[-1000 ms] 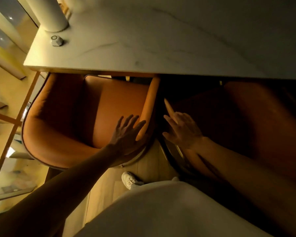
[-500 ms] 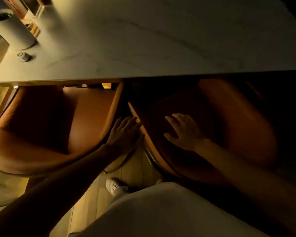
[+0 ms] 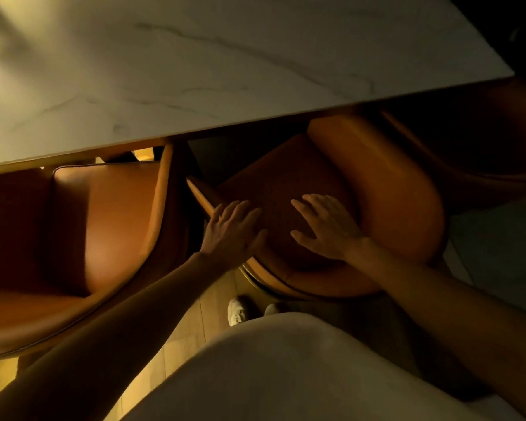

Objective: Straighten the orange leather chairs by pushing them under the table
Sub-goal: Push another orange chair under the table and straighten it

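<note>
Head view, looking down. My left hand point(image 3: 231, 232) and right hand point(image 3: 325, 226) both lie on the right-hand orange leather chair point(image 3: 392, 192): the right palm is flat on the shadowed seat with fingers straight and spread apart, and the left rests at the seat's left edge, just beside the narrow arm rail, with fingers straight and slightly parted (neither hand curls round anything). This chair stands askew to the marble table top point(image 3: 195, 71), its curved back swung toward the right and its far part hidden beneath the table's near edge. The left-hand orange leather chair point(image 3: 104, 223) stands just beside it, square to the table, with the front of its seat cushion tucked under the edge. Below, a white shoe point(image 3: 237, 311) stands on the wooden floor point(image 3: 189, 338), above my pale garment point(image 3: 286, 375).
</note>
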